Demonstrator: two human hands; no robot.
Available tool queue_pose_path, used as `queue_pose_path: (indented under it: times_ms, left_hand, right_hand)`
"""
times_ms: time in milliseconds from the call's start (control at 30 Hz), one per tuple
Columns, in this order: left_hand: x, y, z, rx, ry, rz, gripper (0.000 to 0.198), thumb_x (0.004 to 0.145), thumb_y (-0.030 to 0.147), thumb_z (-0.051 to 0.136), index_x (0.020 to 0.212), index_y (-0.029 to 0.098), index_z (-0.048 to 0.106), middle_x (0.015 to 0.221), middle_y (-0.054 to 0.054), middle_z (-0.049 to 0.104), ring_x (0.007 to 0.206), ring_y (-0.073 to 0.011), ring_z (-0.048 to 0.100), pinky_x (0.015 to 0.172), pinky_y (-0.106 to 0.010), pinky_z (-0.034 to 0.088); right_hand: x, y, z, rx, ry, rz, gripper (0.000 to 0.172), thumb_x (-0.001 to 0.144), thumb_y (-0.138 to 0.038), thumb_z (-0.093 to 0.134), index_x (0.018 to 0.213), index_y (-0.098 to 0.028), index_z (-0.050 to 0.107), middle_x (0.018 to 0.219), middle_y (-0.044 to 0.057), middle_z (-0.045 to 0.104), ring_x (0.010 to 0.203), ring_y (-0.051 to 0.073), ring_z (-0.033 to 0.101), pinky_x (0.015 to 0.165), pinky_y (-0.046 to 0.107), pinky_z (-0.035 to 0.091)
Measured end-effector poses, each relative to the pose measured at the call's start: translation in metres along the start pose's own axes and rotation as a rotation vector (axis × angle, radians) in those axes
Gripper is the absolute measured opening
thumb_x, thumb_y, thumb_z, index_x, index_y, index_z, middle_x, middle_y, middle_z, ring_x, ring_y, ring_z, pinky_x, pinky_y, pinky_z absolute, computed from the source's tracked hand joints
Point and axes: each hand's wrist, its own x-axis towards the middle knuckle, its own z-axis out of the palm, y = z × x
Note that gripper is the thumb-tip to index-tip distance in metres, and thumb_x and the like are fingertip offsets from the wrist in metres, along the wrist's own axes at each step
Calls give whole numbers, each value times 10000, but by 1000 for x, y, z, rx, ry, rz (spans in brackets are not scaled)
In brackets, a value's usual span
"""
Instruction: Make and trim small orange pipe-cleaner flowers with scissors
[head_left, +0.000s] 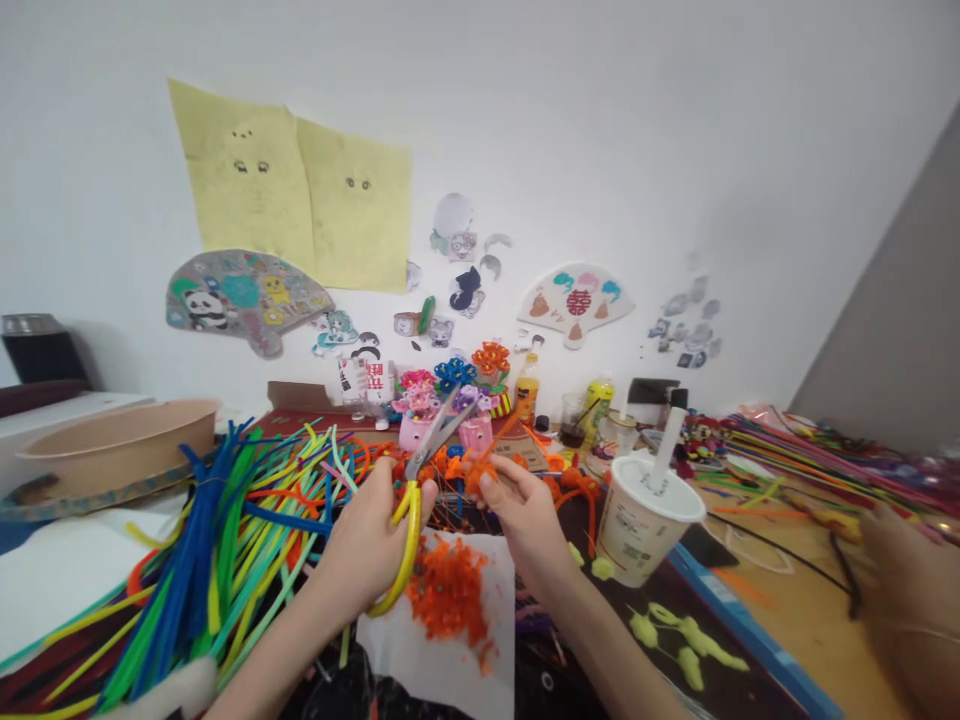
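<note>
Orange piece (478, 472) sits right at centre, pinched between thumb and fingertips of the right hand (525, 512), which is closed tight on it and held up above the surface (787, 610). The scissors (420, 462) are just beside it. The left hand (367, 545) is curled through the yellow handles, gripping them, with the blades parted and pointing up and right towards the piece. I cannot tell whether the blades touch it.

Below both hands lies a white sheet (491, 660) with a heap of orange clippings (450, 590) on it. To the left sprawls a big bundle of pipe cleaners (217, 540), blue, green and yellow, and behind it stands a brown bowl (112, 440). To the right of the right hand is a white cup (641, 530) with a straw, tilted. Yellow fuzzy bits (679, 635) lie near its base. Behind the hands stand small flower pots (450, 405) against the wall. At the far right edge, another person's hand (904, 570) rests on the surface, well apart.
</note>
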Motion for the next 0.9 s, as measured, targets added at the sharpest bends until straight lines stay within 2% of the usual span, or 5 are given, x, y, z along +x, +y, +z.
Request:
queue_pose_path:
  times_ms: [100,200,433,567,900]
  left_hand:
    - [-2,3,1,82,-85,-12,285,833,519,435,770,241,439,681,-7,553,637,-236,547,609,-328,365]
    - [-3,4,1,172,-137,-1,244,843,474,434,818,233,465,749,-32,607,682,-243,581,621,-318,364]
    - [-6,13,-6,218,-175,-14,215,835,439,462,858,226,488,830,-56,658,750,-248,623,641,-310,380]
    - [-7,15,-4,233,-174,7,259,825,479,480,846,221,488,871,-78,668,785,-259,632,654,-315,384]
    - [-7,10,1,294,-169,29,284,855,508,453,786,233,443,801,-61,667,770,-275,649,620,-298,370]
  right_hand:
    - [1,-5,-1,-4,18,5,394,647,-326,826,977,-155,695,992,78,745,903,205,687,873,333,519]
    - [1,-9,-2,-62,-2,-32,382,658,-307,816,988,-158,692,1043,86,729,988,239,671,929,375,500]
    - [3,-8,-5,-379,-113,-266,225,781,-291,705,974,-174,700,1006,73,653,961,229,631,848,330,521]
    - [0,-8,-5,-537,-136,-347,228,826,-272,647,1039,-200,690,1006,73,638,938,226,622,797,313,525]
    - [-4,-8,-3,-738,-105,-469,233,844,-238,633,1071,-225,688,1027,74,667,994,246,609,889,360,480]
